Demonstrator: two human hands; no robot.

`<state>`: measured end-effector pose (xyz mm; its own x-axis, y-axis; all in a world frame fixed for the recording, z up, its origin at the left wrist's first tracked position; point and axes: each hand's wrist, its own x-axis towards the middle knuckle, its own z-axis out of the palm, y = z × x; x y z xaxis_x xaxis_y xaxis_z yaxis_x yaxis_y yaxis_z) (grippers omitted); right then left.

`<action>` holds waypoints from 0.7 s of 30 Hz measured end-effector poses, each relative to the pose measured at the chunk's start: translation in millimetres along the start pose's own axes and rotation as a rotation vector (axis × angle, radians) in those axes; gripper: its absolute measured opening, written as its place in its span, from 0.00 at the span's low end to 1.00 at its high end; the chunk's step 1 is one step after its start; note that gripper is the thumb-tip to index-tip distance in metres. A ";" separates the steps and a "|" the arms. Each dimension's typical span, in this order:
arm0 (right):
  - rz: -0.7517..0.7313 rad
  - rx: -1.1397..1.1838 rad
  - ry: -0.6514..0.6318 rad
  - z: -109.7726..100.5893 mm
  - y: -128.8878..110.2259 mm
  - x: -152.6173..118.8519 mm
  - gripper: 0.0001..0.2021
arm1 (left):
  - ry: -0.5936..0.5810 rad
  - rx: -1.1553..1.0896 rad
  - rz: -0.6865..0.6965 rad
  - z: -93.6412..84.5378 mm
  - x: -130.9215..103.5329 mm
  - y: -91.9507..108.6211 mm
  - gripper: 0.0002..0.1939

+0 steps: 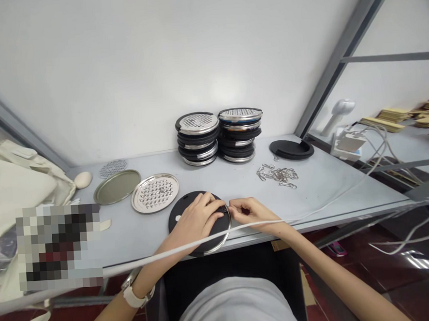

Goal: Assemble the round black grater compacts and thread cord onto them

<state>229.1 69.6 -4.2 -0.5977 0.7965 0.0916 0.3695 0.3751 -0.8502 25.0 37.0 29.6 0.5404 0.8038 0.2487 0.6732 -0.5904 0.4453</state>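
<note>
A round grater lies black side up at the front edge of the table, its silver rim showing on the right. Across its top rests my left hand, bent fingers holding it down near the right rim. My right hand is closed in a pinch at that same rim, touching close to the left fingertips; what it pinches is too small to make out. Left of them lie a silver grater plate with raised teeth and a plain olive-coloured round plate. Small metal clips are heaped to the right.
Two stacks of round graters stand against the wall. A black ring-shaped cover lies back right. One white cable crosses in front of my forearms. A cream bag sits at left, a white scanner at right.
</note>
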 end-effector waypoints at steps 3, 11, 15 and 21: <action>0.006 -0.001 0.008 0.1 -0.5 -0.6 0.18 | -0.003 0.001 -0.002 0.2 -0.1 -0.1 0.13; 0.010 -0.018 0.017 0.3 0.4 -0.5 0.19 | 0.032 -0.006 0.013 0.1 -0.4 0.6 0.13; 0.016 -0.029 0.015 1.3 1.5 -0.1 0.18 | 0.033 -0.005 0.009 -0.1 -0.5 0.5 0.13; 0.019 -0.075 0.009 0.3 -0.4 -0.8 0.18 | 0.057 -0.006 0.018 1.4 -0.7 -1.0 0.12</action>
<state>229.2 68.7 -4.1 -0.5837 0.8079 0.0811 0.4332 0.3944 -0.8104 24.6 36.9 27.7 0.5227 0.7959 0.3055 0.6605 -0.6047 0.4451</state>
